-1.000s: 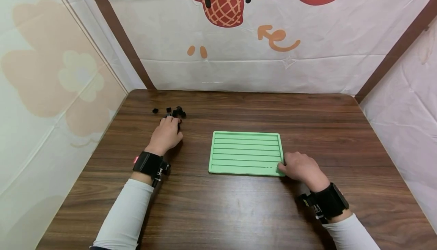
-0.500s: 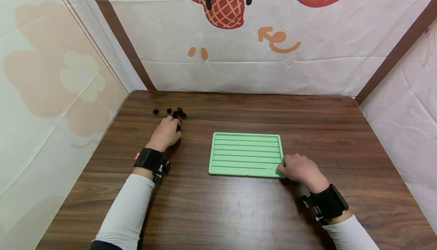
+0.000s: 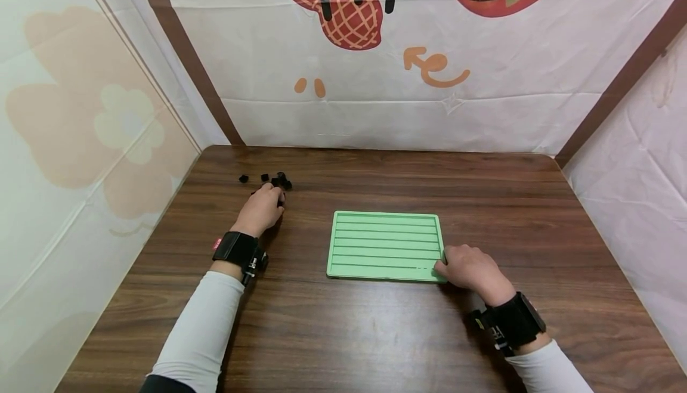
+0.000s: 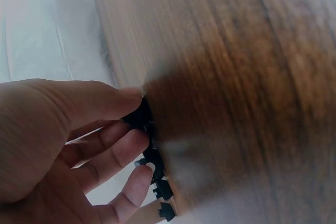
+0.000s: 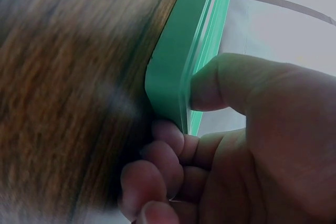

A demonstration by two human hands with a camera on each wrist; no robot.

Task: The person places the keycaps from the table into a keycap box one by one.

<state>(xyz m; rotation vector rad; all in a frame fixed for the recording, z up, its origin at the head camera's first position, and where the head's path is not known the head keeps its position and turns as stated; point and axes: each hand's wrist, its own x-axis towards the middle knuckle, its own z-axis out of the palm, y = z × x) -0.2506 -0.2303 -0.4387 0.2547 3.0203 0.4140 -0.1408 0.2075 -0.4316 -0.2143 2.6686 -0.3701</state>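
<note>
Tray (image 3: 383,244), green and rectangular with parallel ridges, lies on the wooden table (image 3: 376,336), between the two hands in my head view. I record the right hand (image 3: 470,269) gripping it at the near right corner: the thumb bears on the rim, and the fingers are curled low against the outer wall. The grip takes in that corner only; the body of the tray extends leftward and away from it.

I find the left hand (image 3: 260,209) beyond the tray's left edge and apart from it. The left wrist view shows a small black piece (image 4: 138,115) pinched between thumb and fingers, at the fingertips. Loose black pieces (image 3: 281,180) lie just past that hand on the table, some clustered, two set apart to the left. I cannot tell their exact number, as the hand covers part of the group.

Each wrist carries a black strap (image 3: 236,248) with a camera mount; both sleeves (image 3: 198,330) are pale. Printed cloth (image 3: 343,121) hangs behind the table.
</note>
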